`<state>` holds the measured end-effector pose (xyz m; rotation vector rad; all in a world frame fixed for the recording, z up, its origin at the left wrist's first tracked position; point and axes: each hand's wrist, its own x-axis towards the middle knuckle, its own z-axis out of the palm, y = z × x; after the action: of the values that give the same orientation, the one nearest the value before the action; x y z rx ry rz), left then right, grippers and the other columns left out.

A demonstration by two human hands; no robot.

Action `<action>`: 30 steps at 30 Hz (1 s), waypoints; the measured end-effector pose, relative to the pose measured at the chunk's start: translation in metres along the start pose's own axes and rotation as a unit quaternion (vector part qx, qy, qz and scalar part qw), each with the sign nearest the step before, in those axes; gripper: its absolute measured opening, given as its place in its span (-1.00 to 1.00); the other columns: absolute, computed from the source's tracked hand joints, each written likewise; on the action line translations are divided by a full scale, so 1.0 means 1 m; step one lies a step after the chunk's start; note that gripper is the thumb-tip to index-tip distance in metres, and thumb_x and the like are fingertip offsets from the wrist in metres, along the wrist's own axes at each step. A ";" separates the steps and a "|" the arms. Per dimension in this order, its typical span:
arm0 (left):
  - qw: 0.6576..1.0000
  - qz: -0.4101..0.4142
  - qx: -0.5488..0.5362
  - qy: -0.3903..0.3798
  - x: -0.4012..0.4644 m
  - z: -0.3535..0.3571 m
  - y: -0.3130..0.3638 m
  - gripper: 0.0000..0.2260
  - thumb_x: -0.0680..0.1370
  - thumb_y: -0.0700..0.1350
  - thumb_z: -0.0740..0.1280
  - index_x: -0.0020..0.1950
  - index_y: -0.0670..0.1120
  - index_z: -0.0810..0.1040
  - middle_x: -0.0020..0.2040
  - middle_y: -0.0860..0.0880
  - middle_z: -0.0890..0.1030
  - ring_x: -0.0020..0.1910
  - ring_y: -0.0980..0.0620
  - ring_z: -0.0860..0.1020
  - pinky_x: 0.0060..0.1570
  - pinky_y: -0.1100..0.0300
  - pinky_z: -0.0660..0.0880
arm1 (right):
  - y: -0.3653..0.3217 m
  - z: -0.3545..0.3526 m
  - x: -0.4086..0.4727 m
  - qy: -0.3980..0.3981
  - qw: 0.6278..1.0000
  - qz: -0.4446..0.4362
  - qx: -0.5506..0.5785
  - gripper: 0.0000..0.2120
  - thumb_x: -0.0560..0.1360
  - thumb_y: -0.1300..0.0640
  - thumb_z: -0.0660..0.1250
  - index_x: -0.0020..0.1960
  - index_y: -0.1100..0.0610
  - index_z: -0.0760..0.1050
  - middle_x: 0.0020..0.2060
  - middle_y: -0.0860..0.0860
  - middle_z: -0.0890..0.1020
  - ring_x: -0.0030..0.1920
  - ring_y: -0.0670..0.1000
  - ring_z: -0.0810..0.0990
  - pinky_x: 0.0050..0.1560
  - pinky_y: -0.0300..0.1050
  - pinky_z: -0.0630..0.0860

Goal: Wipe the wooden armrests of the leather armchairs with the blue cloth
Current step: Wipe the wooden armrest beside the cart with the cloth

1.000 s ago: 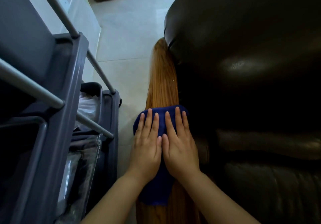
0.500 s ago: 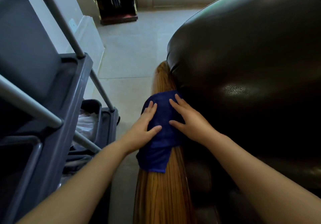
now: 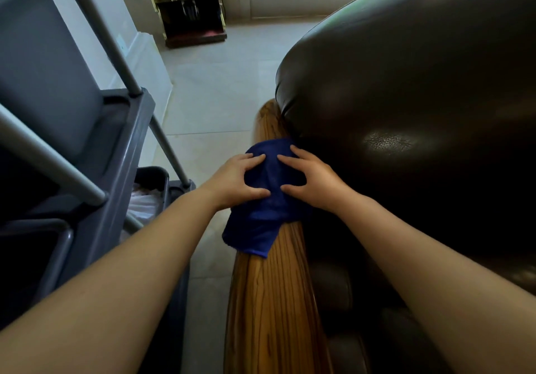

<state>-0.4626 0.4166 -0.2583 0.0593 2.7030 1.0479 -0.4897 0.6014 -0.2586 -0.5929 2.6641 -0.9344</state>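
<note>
A blue cloth [image 3: 262,217] lies draped over the striped wooden armrest [image 3: 272,301] of a dark leather armchair [image 3: 406,106]. My left hand [image 3: 236,180] presses the cloth from its left side, fingers curled onto it. From the right, my right hand [image 3: 311,180] grips the same cloth, next to the leather padding. The cloth's lower corner hangs off the armrest's left edge. The far tip of the armrest [image 3: 268,118] shows beyond the cloth.
A grey service cart [image 3: 116,153] with metal rails stands close on the left, a white bag in its lower bin [image 3: 145,202]. Pale floor tiles [image 3: 214,95] run between cart and chair. A dark wooden stand [image 3: 191,5] sits at the far wall.
Both hands have slid the cloth forward along the armrest toward its far end. The fingers went from flat to curled around the cloth.
</note>
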 end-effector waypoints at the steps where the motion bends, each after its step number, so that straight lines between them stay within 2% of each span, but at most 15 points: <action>1: 1.000 0.006 0.020 0.010 -0.006 0.003 0.002 -0.31 0.39 -0.05 0.45 0.45 -0.02 0.21 0.49 -0.11 0.20 0.46 -0.03 0.17 0.45 0.09 0.12 | -0.001 0.001 -0.007 0.003 1.000 -0.006 -0.005 -0.40 0.43 0.10 0.40 0.41 -0.02 0.28 0.50 0.01 0.14 0.48 0.02 0.09 0.36 -0.22 0.04; 5: 0.998 0.018 0.041 0.039 -0.034 0.014 0.007 -0.34 0.38 -0.05 0.45 0.43 0.00 0.27 0.44 -0.08 0.25 0.43 -0.01 0.21 0.33 0.25 0.11 | -0.006 0.014 -0.041 0.033 0.999 -0.016 -0.018 -0.49 0.43 0.12 0.39 0.36 0.00 0.37 0.48 -0.01 0.20 0.45 0.02 0.16 0.32 -0.24 0.08; 8: 0.996 0.021 0.058 0.057 -0.055 0.019 0.013 -0.44 0.40 -0.05 0.43 0.37 0.00 0.36 0.38 -0.05 0.32 0.38 -0.02 0.30 0.38 0.14 0.23 | -0.011 0.021 -0.064 0.072 0.997 -0.025 -0.031 -0.59 0.44 0.15 0.37 0.28 0.06 0.46 0.40 0.02 0.37 0.37 0.07 0.32 0.35 -0.12 0.22; 11: 0.992 0.029 0.097 0.075 -0.077 0.025 0.021 -0.59 0.43 -0.09 0.38 0.28 0.00 0.48 0.31 -0.04 0.41 0.29 -0.06 0.39 0.32 0.02 0.34 | -0.019 0.029 -0.085 0.117 0.991 -0.042 -0.058 -0.74 0.44 0.18 0.36 0.13 0.13 0.55 0.18 0.06 0.57 0.19 0.07 0.48 0.21 -0.14 0.33; 13: 0.988 0.049 0.128 0.067 -0.092 0.027 0.028 -0.69 0.45 -0.13 0.34 0.19 -0.02 0.54 0.23 -0.03 0.49 0.21 -0.05 0.45 0.24 0.04 0.40 | -0.023 0.027 -0.098 0.098 0.994 -0.026 -0.043 -0.81 0.44 0.18 0.36 0.05 0.10 0.55 0.05 0.04 0.59 0.09 0.04 0.51 0.13 -0.11 0.42; 15: 0.989 0.054 0.128 0.048 -0.108 0.023 0.037 -0.74 0.47 -0.16 0.32 0.15 -0.03 0.57 0.15 -0.04 0.56 0.15 -0.03 0.50 0.17 0.08 0.44 | -0.028 0.016 -0.109 0.041 0.999 0.007 0.007 -0.86 0.43 0.17 0.37 -0.03 0.02 0.53 -0.02 -0.02 0.56 0.03 -0.01 0.52 0.02 -0.12 0.51; 17: 0.995 0.037 0.087 0.043 -0.122 0.016 0.050 -0.75 0.47 -0.18 0.31 0.13 -0.03 0.58 0.11 -0.04 0.62 0.10 0.00 0.54 0.16 0.08 0.47 | -0.035 -0.001 -0.121 0.004 0.997 0.031 0.068 -0.84 0.41 0.16 0.40 -0.12 -0.08 0.51 -0.09 -0.10 0.55 -0.05 -0.08 0.55 -0.13 -0.23 0.53; 21: 0.996 0.031 0.019 0.076 -0.148 -0.013 0.088 -0.78 0.41 -0.21 0.37 0.03 -0.05 0.63 -0.01 -0.02 0.67 -0.02 0.08 0.58 0.09 0.15 0.51 | -0.060 -0.047 -0.148 0.000 0.991 0.037 0.126 -0.75 0.36 0.15 0.47 -0.21 -0.19 0.51 -0.23 -0.13 0.57 -0.25 -0.20 0.60 -0.38 -0.39 0.48; 24: 0.998 0.029 -0.013 0.057 -0.174 -0.040 0.127 -0.81 0.39 -0.22 0.39 -0.03 -0.04 0.64 -0.08 -0.02 0.67 -0.07 0.08 0.59 0.01 0.17 0.55 | -0.086 -0.091 -0.176 -0.024 0.987 0.039 0.152 -0.73 0.36 0.19 0.46 -0.20 -0.20 0.53 -0.23 -0.09 0.60 -0.24 -0.26 0.61 -0.40 -0.40 0.50; 27: 0.999 0.019 -0.042 0.014 -0.206 -0.065 0.174 -0.82 0.38 -0.24 0.40 -0.13 0.04 0.58 -0.13 0.01 0.64 -0.10 0.06 0.60 -0.11 0.20 0.57 | -0.111 -0.135 -0.214 -0.043 0.985 0.045 0.159 -0.78 0.37 0.21 0.45 -0.15 -0.12 0.57 -0.14 -0.02 0.62 -0.21 -0.08 0.66 -0.35 -0.28 0.57; 30: 0.998 0.031 -0.050 -0.023 -0.242 -0.090 0.234 -0.80 0.37 -0.26 0.40 -0.17 0.05 0.57 -0.14 -0.01 0.64 -0.11 0.04 0.60 -0.14 0.20 0.55 | -0.138 -0.186 -0.266 -0.023 0.986 0.048 0.155 -0.78 0.38 0.24 0.44 -0.16 -0.09 0.59 -0.18 0.01 0.63 -0.24 -0.07 0.66 -0.37 -0.23 0.58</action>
<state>-0.2609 0.5007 0.0129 0.1496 2.6196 1.1835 -0.2828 0.7240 -0.0009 -0.4053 2.4132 -1.2574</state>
